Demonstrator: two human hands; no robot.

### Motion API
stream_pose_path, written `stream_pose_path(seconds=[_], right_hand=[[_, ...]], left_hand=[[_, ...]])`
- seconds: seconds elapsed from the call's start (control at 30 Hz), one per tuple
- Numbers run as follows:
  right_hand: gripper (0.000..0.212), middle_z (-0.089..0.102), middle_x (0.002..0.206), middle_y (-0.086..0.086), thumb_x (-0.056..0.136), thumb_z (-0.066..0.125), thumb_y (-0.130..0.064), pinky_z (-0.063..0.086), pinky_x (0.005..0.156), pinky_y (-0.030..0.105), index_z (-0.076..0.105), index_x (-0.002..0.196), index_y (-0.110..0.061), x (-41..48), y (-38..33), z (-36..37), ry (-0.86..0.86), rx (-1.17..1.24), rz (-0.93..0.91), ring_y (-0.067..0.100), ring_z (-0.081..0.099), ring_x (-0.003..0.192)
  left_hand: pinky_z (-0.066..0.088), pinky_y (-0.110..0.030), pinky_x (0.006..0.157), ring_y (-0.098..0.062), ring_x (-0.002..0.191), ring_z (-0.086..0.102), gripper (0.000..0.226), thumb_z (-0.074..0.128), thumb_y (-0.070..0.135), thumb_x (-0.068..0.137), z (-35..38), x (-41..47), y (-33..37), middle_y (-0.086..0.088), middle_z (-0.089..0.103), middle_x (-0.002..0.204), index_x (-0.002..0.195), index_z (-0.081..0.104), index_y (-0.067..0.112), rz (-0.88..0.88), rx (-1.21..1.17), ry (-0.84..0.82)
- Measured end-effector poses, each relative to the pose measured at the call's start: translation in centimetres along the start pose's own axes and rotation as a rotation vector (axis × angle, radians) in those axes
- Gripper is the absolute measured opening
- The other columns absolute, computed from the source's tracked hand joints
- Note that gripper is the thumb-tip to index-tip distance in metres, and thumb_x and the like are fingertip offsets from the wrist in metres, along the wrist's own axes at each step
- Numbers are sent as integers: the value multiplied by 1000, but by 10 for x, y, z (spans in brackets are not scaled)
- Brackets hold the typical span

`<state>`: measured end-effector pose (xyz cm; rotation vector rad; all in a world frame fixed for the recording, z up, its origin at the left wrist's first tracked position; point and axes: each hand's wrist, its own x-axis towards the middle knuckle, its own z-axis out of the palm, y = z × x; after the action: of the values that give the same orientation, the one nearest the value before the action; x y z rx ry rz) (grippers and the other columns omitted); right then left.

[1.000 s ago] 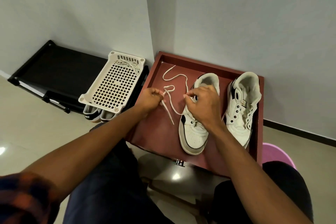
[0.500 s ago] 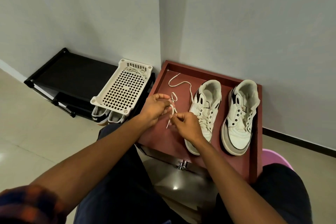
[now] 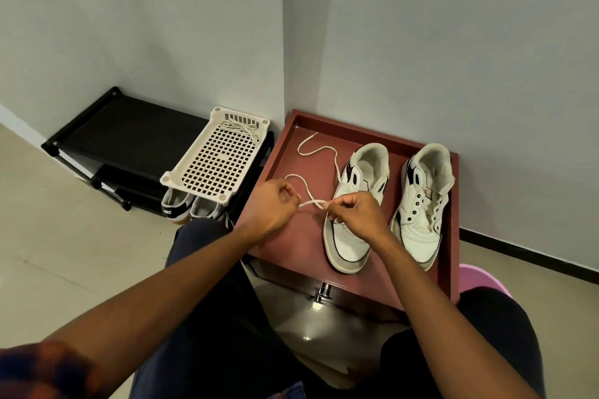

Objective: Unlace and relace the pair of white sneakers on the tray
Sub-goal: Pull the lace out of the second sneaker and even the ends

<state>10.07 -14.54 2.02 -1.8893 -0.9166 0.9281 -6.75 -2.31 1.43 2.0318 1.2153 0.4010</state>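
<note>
Pinching one white lace, left hand and right hand above red tray of two sneakers.

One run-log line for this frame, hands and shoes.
left hand pinches lace | right hand pinches lace over left sneaker | right sneaker without lace | both sneakers on tray

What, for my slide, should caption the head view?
Left hand and right hand pinch a white lace over the tray.
</note>
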Motion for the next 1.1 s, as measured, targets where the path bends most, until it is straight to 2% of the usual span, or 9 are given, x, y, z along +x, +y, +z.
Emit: stream_pose_path(seconds=[0.13, 0.23, 0.3, 0.43, 0.57, 0.8, 0.93, 1.0, 1.1], right_hand=[[28, 68, 60, 6, 88, 73, -16, 42, 57, 26, 74, 60, -22, -3, 0, -3, -90, -137, 15, 11, 51, 51], [30, 65, 58, 1, 89, 67, -8, 44, 57, 20, 72, 61, -19, -7, 0, -5, -111, -54, 95, 6, 54, 52], [23, 65, 60, 3, 90, 69, -6, 42, 53, 14, 74, 69, -12, -11, 2, -9, -118, 57, 150, 5, 52, 51], [8, 66, 62, 5, 88, 76, -4, 42, 50, 11, 76, 88, 5, -21, 11, -13, -55, 205, 188, 0, 55, 48], [13, 68, 69, 13, 86, 76, 1, 42, 50, 11, 73, 94, 12, -27, 13, -14, 9, 285, 182, -1, 56, 47], [16, 72, 77, 19, 85, 79, -3, 44, 50, 11, 74, 92, 11, -29, 13, -18, 92, 327, 183, 1, 60, 49], [17, 73, 69, 10, 88, 78, -10, 44, 51, 12, 76, 86, 7, -31, 13, -18, 75, 333, 192, 2, 57, 50], [17, 73, 67, 4, 90, 76, -12, 44, 54, 12, 77, 85, 4, -32, 13, -19, 24, 307, 203, 1, 57, 53], [22, 77, 82, 15, 93, 73, -22, 44, 60, 15, 79, 84, -3, -32, 15, -23, -9, 291, 230, 4, 59, 60]], left_hand=[[49, -24, 83, -10, 92, 60, 42, 63, 34, 83, 8, -6, 19, 3, 66, 103, 124, 69, 23, 366, 44, -319], [50, -25, 81, -14, 94, 66, 36, 63, 29, 91, 19, -7, 24, 0, 74, 109, 126, 68, 19, 438, 141, -406], [52, -23, 79, -10, 91, 68, 27, 67, 27, 93, 18, -6, 26, 0, 76, 106, 117, 74, 17, 415, 126, -376], [41, -4, 59, 5, 63, 63, 15, 71, 18, 91, 19, -7, 25, 3, 76, 84, 103, 78, 13, 298, 9, -426], [50, -10, 65, -3, 69, 70, 13, 70, 14, 92, 21, -11, 23, 2, 76, 82, 102, 77, 10, 235, -63, -427], [58, -28, 70, -12, 69, 68, 13, 71, 18, 90, 28, -17, 27, 3, 73, 80, 102, 75, 16, 212, -115, -363], [37, -5, 59, 11, 58, 55, 30, 77, 25, 85, 35, -21, 35, 16, 66, 76, 114, 73, 20, 291, -91, -375], [35, -4, 59, 14, 58, 56, 23, 77, 20, 86, 40, -23, 38, 19, 65, 73, 108, 76, 16, 306, -90, -372], [40, -3, 60, 15, 60, 60, 17, 70, 10, 90, 46, -23, 41, 12, 69, 76, 106, 76, 8, 274, -153, -364]])
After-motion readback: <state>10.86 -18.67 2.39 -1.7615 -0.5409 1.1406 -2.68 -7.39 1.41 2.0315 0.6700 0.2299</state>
